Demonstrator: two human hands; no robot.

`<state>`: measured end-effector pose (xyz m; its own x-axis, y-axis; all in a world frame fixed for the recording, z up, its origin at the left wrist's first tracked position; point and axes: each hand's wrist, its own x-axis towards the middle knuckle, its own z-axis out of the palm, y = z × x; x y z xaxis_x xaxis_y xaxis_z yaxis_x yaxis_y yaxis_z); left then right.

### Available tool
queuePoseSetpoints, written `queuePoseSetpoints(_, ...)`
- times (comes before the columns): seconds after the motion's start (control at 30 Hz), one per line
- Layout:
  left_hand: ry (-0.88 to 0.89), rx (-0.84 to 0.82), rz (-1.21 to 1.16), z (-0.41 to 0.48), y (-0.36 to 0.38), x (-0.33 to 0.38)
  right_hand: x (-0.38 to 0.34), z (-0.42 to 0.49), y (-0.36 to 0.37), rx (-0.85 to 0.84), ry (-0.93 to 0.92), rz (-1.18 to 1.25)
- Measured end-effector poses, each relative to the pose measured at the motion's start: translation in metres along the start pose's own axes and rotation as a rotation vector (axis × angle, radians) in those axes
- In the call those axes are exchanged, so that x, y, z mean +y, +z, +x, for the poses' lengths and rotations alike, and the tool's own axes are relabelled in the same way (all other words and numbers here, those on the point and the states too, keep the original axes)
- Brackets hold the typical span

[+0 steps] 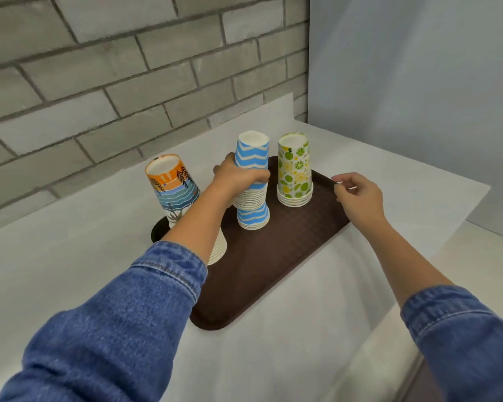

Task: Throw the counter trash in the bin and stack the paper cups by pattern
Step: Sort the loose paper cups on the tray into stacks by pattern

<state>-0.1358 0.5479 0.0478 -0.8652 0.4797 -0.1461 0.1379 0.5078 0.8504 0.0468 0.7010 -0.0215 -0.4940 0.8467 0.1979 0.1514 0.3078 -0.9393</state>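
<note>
Three upside-down stacks of paper cups stand on a brown tray (267, 268). The middle stack has blue and white zigzag cups (251, 211); my left hand (238, 178) is shut around its upper part, which sits on the lower cups. The green and yellow citrus stack (294, 169) stands upright to the right. An orange and blue beach-pattern stack (172, 187) leans at the tray's left edge, partly hidden by my left forearm. My right hand (357, 195) hovers at the tray's right edge, fingers loosely curled, holding nothing.
A round black hole (157, 232) in the white counter (70, 256) shows behind the beach-pattern stack. A grey brick wall runs along the back and a pale wall stands on the right. The counter's edge drops away at the right.
</note>
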Motion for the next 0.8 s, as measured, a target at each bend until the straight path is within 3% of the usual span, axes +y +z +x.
queuePoseSetpoints(0.13, -0.110, -0.014, -0.064, -0.003, 0.011, -0.018, 0.007, -0.001, 0.001, -0.017, 0.016, 0.007)
queuePoseSetpoints(0.53, -0.115, 0.029, -0.185, -0.038, 0.011, -0.022, 0.006, -0.008, -0.002, -0.020, 0.020, -0.059)
queuePoseSetpoints(0.67, 0.012, 0.154, -0.100, -0.061, 0.006, -0.006, -0.013, -0.023, -0.015, 0.016, -0.009, -0.047)
queuePoseSetpoints(0.8, 0.339, 0.321, -0.007, -0.098, 0.009, 0.004, -0.041, -0.053, -0.038, 0.095, -0.059, -0.031)
